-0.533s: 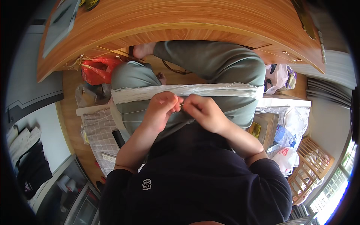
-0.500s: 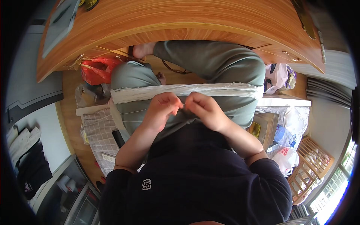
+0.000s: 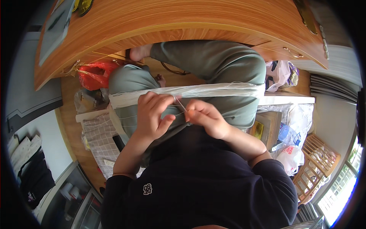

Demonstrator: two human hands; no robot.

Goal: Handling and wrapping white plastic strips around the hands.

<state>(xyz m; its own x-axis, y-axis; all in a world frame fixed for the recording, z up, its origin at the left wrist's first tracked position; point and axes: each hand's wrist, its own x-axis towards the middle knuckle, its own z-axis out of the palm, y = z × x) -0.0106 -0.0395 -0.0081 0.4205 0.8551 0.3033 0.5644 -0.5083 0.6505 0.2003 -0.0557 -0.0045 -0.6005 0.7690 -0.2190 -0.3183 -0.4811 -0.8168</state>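
Note:
A skein of white thread [image 3: 198,90] is stretched across my two knees, with a few loose strands straying from it. Just this side of the skein, my left hand [image 3: 152,116] has its fingers reaching forward and its thumb held apart. A thin strand of thread [image 3: 180,104] runs from the tip of its forefinger to my right hand. My right hand [image 3: 209,119] is closed in a pinch on that strand, thumb against the bent fingers. Whether the strand loops round the left forefinger or only rests on it, I cannot tell.
A wooden desk [image 3: 183,17] with drawers stands ahead of my knees. On the floor to the left is a red plastic bag [image 3: 97,74]; a pink bag [image 3: 277,74] lies at the right. Behind it, a white bag [image 3: 290,158] sits near a wooden rack [image 3: 318,160].
My left hand has opened out of its pinch and shifted slightly left and forward. The strand between my hands now shows as a short slanting line. My right hand stays pinched.

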